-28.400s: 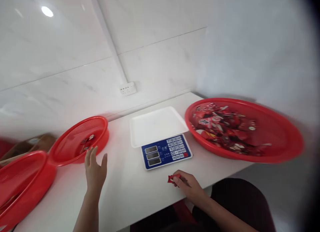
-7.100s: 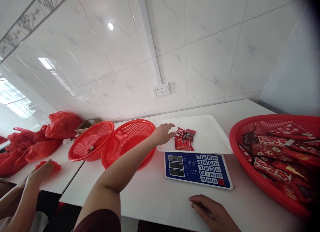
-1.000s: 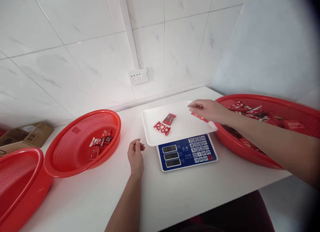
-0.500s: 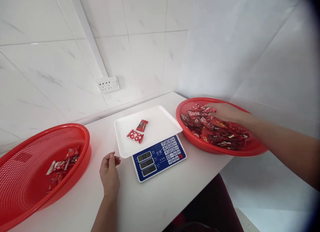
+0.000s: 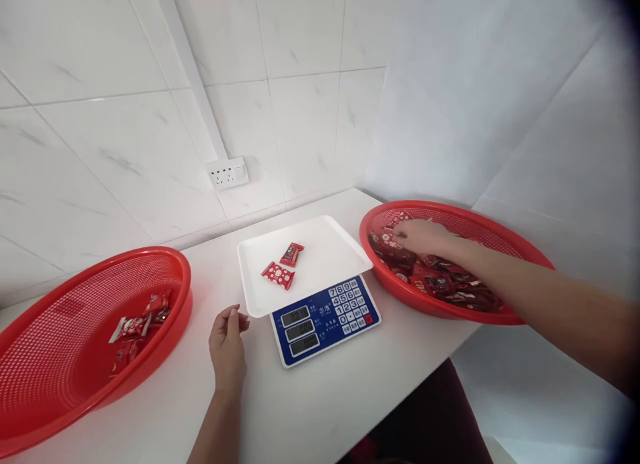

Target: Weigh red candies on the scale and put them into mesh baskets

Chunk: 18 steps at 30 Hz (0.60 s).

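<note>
My right hand [image 5: 423,236] reaches into the red basket [image 5: 505,239] on the right and lies on the heap of red candy packets [image 5: 440,274], fingers curled among them. My left hand [image 5: 229,347] rests on the white table [image 5: 310,411] just left of the blue scale [image 5: 325,319], fingers loosely curled, nothing visible in them. Two red candy packets [image 5: 283,265] lie on the scale's white tray [image 5: 330,247].
A second red basket [image 5: 75,357] with a few candy packets [image 5: 137,327] sits at the left. A white tiled wall with a power socket [image 5: 229,173] stands behind. The table's front edge runs close to my body; a wall corner closes the right side.
My right hand has gone from above the scale tray into the right basket and shifted toward its left side. The view has swung right; my left hand stays put.
</note>
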Tool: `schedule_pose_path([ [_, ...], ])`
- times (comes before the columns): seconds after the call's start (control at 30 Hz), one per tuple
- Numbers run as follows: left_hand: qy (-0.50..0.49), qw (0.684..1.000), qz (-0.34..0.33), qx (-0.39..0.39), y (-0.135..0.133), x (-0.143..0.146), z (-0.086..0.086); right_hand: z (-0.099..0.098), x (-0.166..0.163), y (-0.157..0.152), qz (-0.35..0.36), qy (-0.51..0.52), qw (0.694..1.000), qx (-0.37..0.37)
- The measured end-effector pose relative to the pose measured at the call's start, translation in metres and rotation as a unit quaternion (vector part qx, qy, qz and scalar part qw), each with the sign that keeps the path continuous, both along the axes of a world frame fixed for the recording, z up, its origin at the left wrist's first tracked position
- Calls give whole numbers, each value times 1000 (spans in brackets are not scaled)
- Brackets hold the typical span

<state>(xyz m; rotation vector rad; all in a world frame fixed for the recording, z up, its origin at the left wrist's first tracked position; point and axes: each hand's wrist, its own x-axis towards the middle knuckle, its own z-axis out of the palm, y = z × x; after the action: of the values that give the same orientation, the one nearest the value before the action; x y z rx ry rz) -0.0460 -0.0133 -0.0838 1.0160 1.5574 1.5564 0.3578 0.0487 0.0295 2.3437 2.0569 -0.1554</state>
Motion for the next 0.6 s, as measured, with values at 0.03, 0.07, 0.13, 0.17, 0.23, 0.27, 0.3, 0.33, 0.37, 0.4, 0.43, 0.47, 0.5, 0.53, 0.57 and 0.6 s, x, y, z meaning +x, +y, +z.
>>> schedule_pose_path([
  [0.03,-1,1000,-1,-1,0,0,0,9,0,-1,-4,8,1000,15],
  [0.07,-3,1000,-2,-1,1,0,-1,19,0,-3,-5,18,999,29],
  [0.13,-7,1000,-5,-3,2,0,-2,36,-4,-7,4,44,998,50],
  [0.17,-9,1000,-6,-2,2,0,-3,42,-9,-9,10,83,995,55],
  [0.23,-13,1000,-7,3,3,1,-3,46,-22,-12,23,221,974,40],
  [0.27,-15,1000,-7,6,2,1,-3,45,-31,-12,26,302,953,23],
  [0.3,-17,1000,-6,8,2,1,-2,43,-40,-12,27,374,927,5],
  [0.33,-18,1000,-6,10,1,1,-1,39,-49,-12,27,420,907,-11],
  [0.37,-19,1000,-6,11,0,1,-1,35,-58,-11,28,434,900,-21],
  [0.4,-20,1000,-6,12,0,1,0,31,-65,-10,32,426,904,-23],
  [0.43,-21,1000,-5,12,-1,1,1,27,-70,-9,38,406,913,-20],
  [0.47,-22,1000,-5,11,-1,0,1,24,-72,-9,48,380,923,-16],
  [0.5,-23,1000,-5,10,-2,0,1,21,-72,-8,59,353,934,-11],
  [0.53,-25,1000,-5,9,-2,0,1,19,-70,-7,69,325,943,-2],
  [0.57,-28,1000,-5,8,-2,0,1,17,-65,-7,74,298,952,9],
  [0.6,-30,999,-5,8,-2,0,1,16,-57,-6,73,270,960,22],
])
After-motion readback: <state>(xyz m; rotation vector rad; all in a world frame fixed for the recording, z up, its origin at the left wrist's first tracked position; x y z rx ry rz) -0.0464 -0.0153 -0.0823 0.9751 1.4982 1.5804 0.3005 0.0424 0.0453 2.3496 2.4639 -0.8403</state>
